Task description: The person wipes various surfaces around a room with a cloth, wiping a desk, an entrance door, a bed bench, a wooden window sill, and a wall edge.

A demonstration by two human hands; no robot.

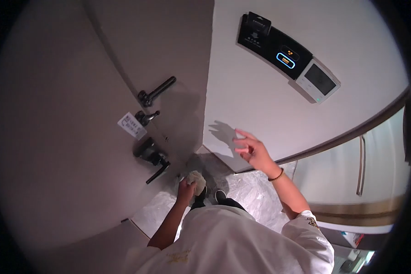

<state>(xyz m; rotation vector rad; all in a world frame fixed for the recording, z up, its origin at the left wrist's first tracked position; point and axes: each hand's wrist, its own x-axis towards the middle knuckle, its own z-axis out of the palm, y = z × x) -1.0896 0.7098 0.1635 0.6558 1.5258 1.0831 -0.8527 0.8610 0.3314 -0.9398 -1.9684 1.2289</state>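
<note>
My left hand (186,191) is closed around a crumpled pale cloth (197,181), held low in front of my legs, just right of the door's lower handle. Raised at the right, my right hand (255,154) holds nothing. Its fingers are spread, some a little bent, and they point toward the white wall (246,105). A beaded bracelet (276,175) circles that wrist. The hand's shadow (223,133) falls on the wall beside the fingertips. I cannot tell whether the fingers touch the wall.
At left is a grey door (68,137) with a dark lever handle (160,90), a latch (146,118), a hanging white card (132,126) and a lower black handle (157,172). The wall bears a black switch panel (271,45) and a white controller (318,83). Shiny floor (253,194) lies below.
</note>
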